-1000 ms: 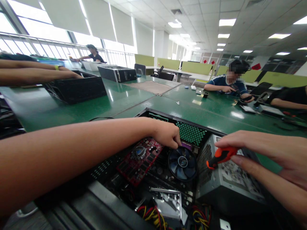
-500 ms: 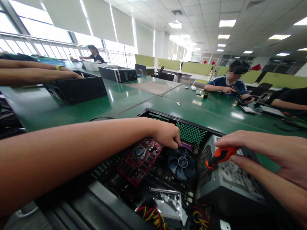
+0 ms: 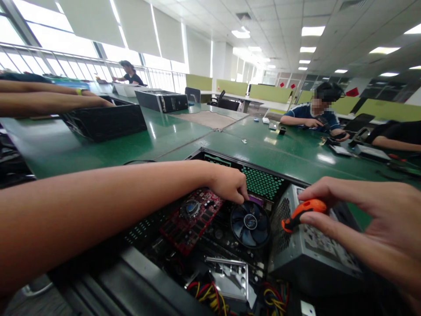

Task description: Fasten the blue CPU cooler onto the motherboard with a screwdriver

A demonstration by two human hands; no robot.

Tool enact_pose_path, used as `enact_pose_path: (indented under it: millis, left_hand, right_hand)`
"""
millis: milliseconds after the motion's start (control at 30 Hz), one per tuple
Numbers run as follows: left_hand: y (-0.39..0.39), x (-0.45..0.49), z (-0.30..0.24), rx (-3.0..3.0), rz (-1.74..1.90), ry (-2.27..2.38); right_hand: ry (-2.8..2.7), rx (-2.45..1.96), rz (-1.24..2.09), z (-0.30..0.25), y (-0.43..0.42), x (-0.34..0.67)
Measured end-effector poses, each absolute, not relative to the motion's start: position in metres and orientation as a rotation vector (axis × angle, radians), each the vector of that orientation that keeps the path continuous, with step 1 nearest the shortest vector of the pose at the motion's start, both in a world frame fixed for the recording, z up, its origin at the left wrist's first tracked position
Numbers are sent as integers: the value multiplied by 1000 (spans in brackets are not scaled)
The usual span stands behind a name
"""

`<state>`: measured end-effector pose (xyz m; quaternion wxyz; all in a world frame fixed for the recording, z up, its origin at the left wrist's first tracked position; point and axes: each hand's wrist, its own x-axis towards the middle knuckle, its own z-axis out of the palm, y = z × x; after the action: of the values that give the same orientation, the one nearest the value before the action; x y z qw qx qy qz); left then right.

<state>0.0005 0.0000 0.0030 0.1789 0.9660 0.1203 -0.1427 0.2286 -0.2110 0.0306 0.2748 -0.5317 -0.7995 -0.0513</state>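
The one camera rides on my head, facing forward and down, close above the open computer case (image 3: 263,182); the green table (image 3: 184,131) runs far ahead and left.

Daylight pours through the windows (image 3: 39,61) at upper left, blown out to white, while ceiling panels (image 3: 314,30) add even light overhead. Glare streaks the green table (image 3: 158,131) toward its far edge. The open case (image 3: 210,245) lies in shadow, its depths perhaps too dark to read. Wide-angle bending swells the right hand (image 3: 378,232) at the frame's lower right corner.
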Motion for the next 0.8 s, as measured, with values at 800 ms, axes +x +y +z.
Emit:
enact_pose_path:
  millis: [800]
  left_hand:
    - [3,0,-1,2721,-414,341]
  right_hand:
    - [-2176,-1259,15,-4,-237,226]
